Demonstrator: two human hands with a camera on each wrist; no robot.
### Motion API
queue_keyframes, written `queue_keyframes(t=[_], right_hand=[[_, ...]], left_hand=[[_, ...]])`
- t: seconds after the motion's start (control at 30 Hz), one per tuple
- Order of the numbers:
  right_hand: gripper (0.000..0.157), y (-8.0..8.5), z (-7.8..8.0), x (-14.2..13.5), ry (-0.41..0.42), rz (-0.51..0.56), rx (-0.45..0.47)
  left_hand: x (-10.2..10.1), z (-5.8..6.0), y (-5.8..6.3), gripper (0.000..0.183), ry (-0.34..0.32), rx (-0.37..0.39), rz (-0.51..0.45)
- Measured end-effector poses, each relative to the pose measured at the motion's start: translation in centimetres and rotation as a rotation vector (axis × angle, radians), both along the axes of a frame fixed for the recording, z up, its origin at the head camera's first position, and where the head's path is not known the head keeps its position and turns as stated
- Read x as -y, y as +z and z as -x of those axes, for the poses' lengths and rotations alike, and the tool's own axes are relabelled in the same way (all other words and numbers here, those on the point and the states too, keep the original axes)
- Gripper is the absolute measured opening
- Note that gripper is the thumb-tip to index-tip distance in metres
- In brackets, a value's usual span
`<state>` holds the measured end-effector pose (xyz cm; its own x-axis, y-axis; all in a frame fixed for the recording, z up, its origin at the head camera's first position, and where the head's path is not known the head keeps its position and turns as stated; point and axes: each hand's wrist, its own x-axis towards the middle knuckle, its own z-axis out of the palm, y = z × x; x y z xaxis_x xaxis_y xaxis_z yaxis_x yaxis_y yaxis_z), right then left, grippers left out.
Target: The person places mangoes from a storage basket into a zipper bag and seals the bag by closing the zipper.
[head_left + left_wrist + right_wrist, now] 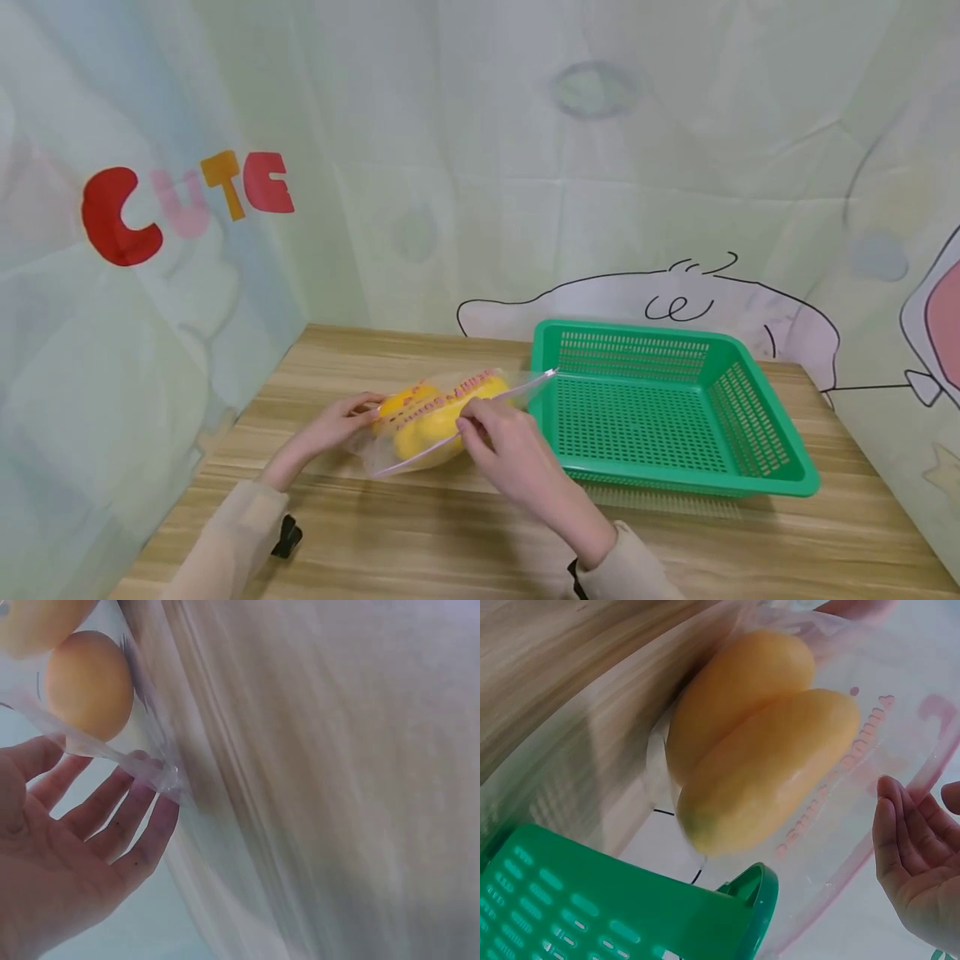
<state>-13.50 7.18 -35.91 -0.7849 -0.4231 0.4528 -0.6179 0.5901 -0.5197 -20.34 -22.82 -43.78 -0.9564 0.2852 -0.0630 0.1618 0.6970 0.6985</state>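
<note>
A clear zip bag [517,388] with red print and a pink zip strip lies on its side, holding several yellow fruits that look like mangoes [769,772]. My left hand [339,427] grips the bag's left end, thumb on one face and fingers behind it. In the left wrist view, a rounded orange-yellow fruit [90,686] shows through the plastic just above those fingers. Along the zip strip, my right hand [504,443] pinches the edge near its middle between thumb and fingers. The white slider [551,372] sits at the strip's far right end.
A green plastic basket [783,417] with slotted walls stands right of the bag, its left rim close to the slider. Both rest on a wood-grain table [420,550]. A printed cloth backdrop [480,167] surrounds the table's back and sides.
</note>
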Motion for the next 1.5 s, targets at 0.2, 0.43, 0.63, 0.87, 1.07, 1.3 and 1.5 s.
queue_keyframes(t=[0.2,0.43,0.63,0.87,1.07,1.3,1.5], right_hand=[[0.013,0.0,0.3,-0.2,0.002,-0.023,0.031],[0.011,0.0,0.9,0.0,0.016,-0.049,0.023],[0.011,0.4,1.4,0.1,0.006,-0.071,0.053],[0.011,0.7,1.8,0.2,-0.023,-0.081,0.106],[0.009,0.9,2.2,0.2,-0.019,-0.093,0.113],[0.013,1.4,2.5,0.3,-0.006,-0.132,0.171],[0.023,2.1,2.7,0.5,0.004,-0.209,0.23]], left_hand=[[0.5,-0.9,0.1,0.04,0.037,-0.002,-0.008],[0.8,-1.9,0.1,0.039,0.109,0.012,-0.018],[0.8,-2.6,0.1,0.037,0.168,0.05,-0.008],[0.6,-3.4,-0.1,0.035,0.224,-0.012,0.031],[0.2,-4.2,0.0,0.032,0.259,-0.042,0.026],[-0.1,-5.0,0.0,0.03,0.294,-0.047,0.026],[-0.4,-5.6,0.0,0.03,0.309,-0.027,0.027]])
